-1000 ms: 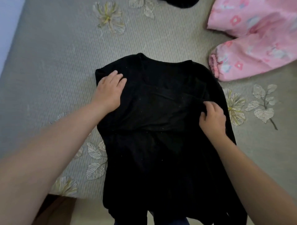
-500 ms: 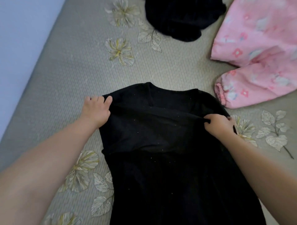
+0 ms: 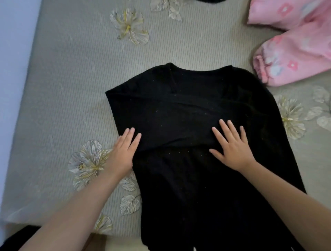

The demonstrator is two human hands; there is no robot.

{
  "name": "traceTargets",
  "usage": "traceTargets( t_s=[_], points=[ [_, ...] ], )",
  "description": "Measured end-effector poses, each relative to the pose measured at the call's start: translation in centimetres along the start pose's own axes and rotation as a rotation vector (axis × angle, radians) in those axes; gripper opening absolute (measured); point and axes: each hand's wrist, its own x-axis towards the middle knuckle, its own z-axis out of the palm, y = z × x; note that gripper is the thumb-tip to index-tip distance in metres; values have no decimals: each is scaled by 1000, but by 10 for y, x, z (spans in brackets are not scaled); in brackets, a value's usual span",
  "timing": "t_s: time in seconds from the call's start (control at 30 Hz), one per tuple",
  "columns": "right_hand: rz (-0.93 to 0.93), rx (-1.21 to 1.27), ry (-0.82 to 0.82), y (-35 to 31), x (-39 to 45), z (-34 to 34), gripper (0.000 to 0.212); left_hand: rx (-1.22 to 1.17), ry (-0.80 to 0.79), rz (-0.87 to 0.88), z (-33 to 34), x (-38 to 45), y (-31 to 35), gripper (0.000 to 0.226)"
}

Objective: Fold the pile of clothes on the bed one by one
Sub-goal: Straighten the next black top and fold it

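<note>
A black long-sleeved top (image 3: 179, 111) lies flat on the bed, neckline away from me, with its sleeves folded across the chest. Its hem hangs over the near edge of the bed. My left hand (image 3: 121, 152) lies flat with straight fingers at the left side of the top, fingertips on the folded sleeve's edge. My right hand (image 3: 231, 146) presses flat, fingers spread, on the folded sleeve near the middle right. Neither hand grips any cloth.
The bed (image 3: 71, 80) has a grey-green cover with flower prints. A pink flowered garment (image 3: 293, 48) lies at the far right, close to the top's right shoulder. A dark garment (image 3: 209, 0) peeks in at the far edge. A pale wall (image 3: 10, 53) runs along the left.
Both hands let go of the sleeve fold they were pinching near the shoulders. They moved toward me and now lie flat on the top. The camera tilted down.
</note>
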Motion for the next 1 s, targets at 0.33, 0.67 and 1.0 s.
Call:
traceTargets(
  t_s=[0.33,0.67,1.0],
  points=[
    [194,427,177,6,-32,-6,48,342,-149,-179,-17,3,40,71],
    [1106,457,86,60,-237,48,58,110,-45,327,24,-12,169,59],
    [1216,505,16,71,-281,86,53,299,-193,285,75,-28,237,71]
  ],
)
